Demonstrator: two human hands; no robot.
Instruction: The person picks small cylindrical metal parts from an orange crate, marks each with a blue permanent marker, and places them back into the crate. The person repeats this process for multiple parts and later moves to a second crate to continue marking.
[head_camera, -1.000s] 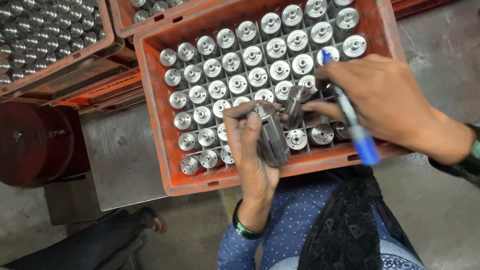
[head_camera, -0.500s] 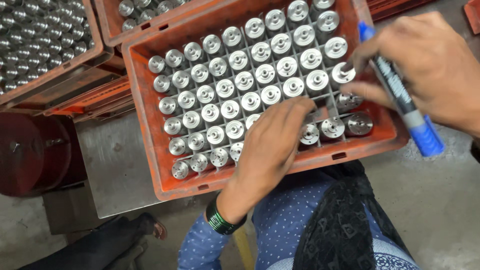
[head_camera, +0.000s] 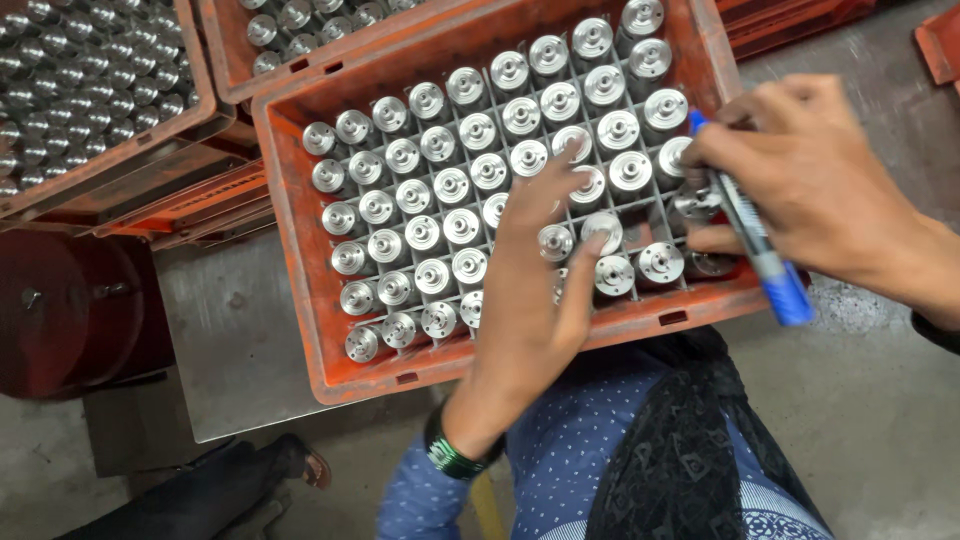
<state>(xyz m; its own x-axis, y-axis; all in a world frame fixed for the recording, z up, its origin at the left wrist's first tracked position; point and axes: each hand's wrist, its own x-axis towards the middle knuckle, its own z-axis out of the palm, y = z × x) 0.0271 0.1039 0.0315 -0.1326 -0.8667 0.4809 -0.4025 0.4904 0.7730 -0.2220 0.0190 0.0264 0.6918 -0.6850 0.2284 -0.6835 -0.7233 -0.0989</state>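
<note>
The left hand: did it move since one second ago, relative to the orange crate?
Yes. The left hand, earlier gripping a cylinder at the orange crate's near edge, now lies flat, farther in.

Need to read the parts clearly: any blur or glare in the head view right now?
Head view: left hand smeared by motion blur; right hand and blue marker slightly soft; metal cylinders sharp with bright glints on top; orange crate evenly lit.

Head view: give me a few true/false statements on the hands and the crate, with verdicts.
1. The right hand holds a blue marker. True.
2. The left hand grips a marker. False: it lies flat over the metal cylinders, holding nothing that shows.
3. The orange crate has a divider grid with cylinders standing upright in its cells. True.
4. The crate is blue. False: orange.
5. A green bangle sits on the left wrist. True.
</note>
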